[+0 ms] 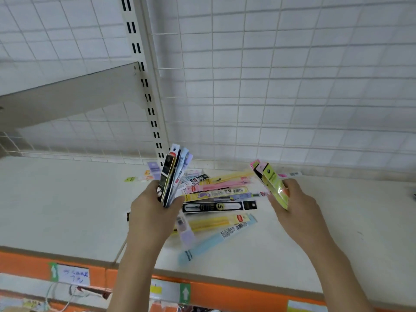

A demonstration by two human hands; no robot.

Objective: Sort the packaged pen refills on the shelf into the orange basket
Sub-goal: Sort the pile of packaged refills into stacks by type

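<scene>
Two bare hands over a cream shelf board [67,199].

Left hand [153,212]: fingers curled round a fanned bundle of flat refill packets [172,176], black, white and pale blue-lilac cards; roughly six edges visible, exact count unclear. Bundle upright, tops pointing toward the back grid.

Right hand [297,203]: thumb and fingers pinching a smaller sheaf of lime-green and pink packets [272,183]; perhaps three, overlap hides the rest. Tilted, tops leaning left.

Between the hands, flat on the board: loose heap of packaged refills [216,192], about ten to a dozen, overlapping. Countable on top: one black packet with a clear window [219,206], lengthwise left to right, just beside the left thumb; one yellow packet [216,221] below it; one long light-blue packet [216,240] lying diagonally, lower end near the front edge; pink and yellow ones further back. A few small strays behind the left-hand bundle, including one green tag [130,179].

Orange basket not in view.

Edges: white wire-grid back panel [292,86] right behind the heap; slotted cream upright [146,91] behind the left bundle; upper shelf underside [67,95] to the left only. Orange front strip [225,293] with paper labels along the near edge. Bare board well out to left and right of the heap.
</scene>
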